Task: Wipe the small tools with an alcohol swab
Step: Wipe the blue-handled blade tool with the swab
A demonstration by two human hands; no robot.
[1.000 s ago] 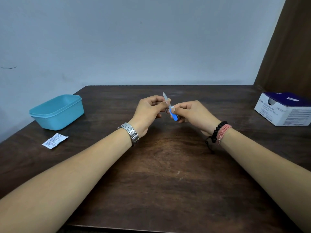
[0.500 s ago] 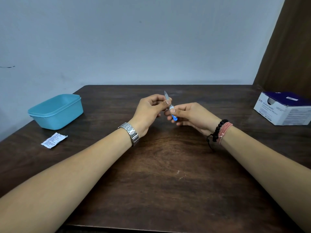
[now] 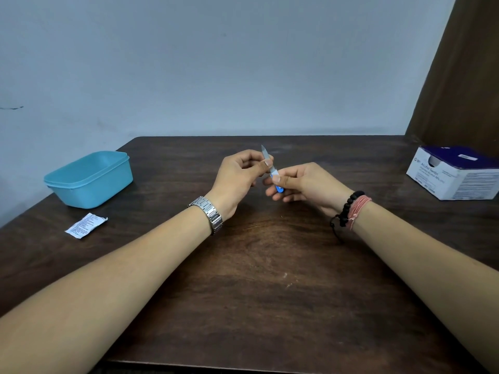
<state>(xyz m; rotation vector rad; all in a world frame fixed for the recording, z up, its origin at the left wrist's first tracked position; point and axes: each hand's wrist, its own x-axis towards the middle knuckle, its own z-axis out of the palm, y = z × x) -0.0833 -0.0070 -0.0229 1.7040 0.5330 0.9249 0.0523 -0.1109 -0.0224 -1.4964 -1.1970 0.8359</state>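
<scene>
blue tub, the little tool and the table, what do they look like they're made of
Blue tub: probably plastic, with an even matte turquoise colour and a moulded stepped rim.
Little tool: the pointed blade looks like metal, pale grey with a dull shine; the blue handle end is likely plastic.
Table: wood or a wood-look veneer, dark brown with visible grain and a low sheen; which of the two cannot be told.

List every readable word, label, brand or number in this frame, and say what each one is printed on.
"Alcohol Swabs": front face of the white and blue swab box, beside a small round logo that is too blurred to read.
Smaller lines below on the box: too small to read.
White label on the box top: unreadable.
Print on the white sachet: too small to read.
</scene>
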